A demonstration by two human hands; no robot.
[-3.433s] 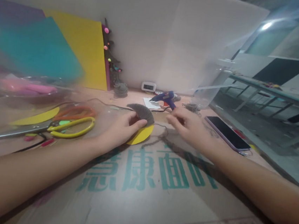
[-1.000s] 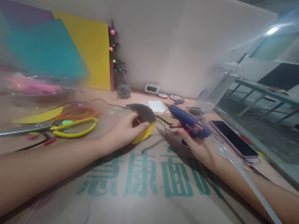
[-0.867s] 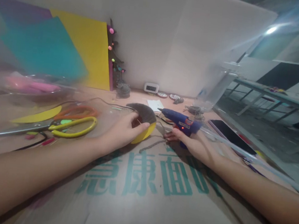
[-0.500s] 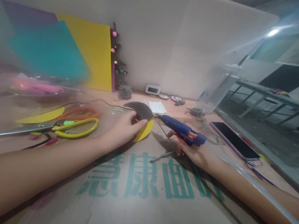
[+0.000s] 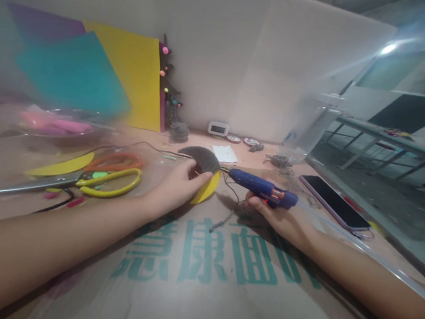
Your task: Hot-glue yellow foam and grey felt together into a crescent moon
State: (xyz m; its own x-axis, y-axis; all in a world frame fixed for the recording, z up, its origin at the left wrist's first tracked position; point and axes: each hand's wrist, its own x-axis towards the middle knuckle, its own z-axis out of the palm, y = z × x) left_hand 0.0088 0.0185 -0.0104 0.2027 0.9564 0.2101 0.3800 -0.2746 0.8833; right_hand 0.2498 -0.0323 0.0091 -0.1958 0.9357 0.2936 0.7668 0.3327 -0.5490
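Observation:
My left hand (image 5: pixel 175 188) presses down on a yellow disc (image 5: pixel 205 189) partly wrapped in grey yarn (image 5: pixel 201 157), thumb and fingers closed on its edge. My right hand (image 5: pixel 279 221) grips a blue glue gun (image 5: pixel 262 187) with a clear glue stick trailing back. Its nozzle points left and touches the disc's right edge. A loose strand of grey yarn (image 5: pixel 225 220) lies on the cardboard between my hands.
Yellow-handled scissors (image 5: pixel 78 182) and orange ones (image 5: pixel 114 160) lie at left beside a yellow cut-out (image 5: pixel 61 166). A phone (image 5: pixel 334 201) lies at right. Coloured sheets (image 5: pixel 92 78) lean on the wall; a small clock (image 5: pixel 217 128) and a paper note (image 5: pixel 224 153) sit behind.
My right hand picked up the glue gun from the back of the table and brought its nozzle left to the disc's edge. My left hand stayed on the disc.

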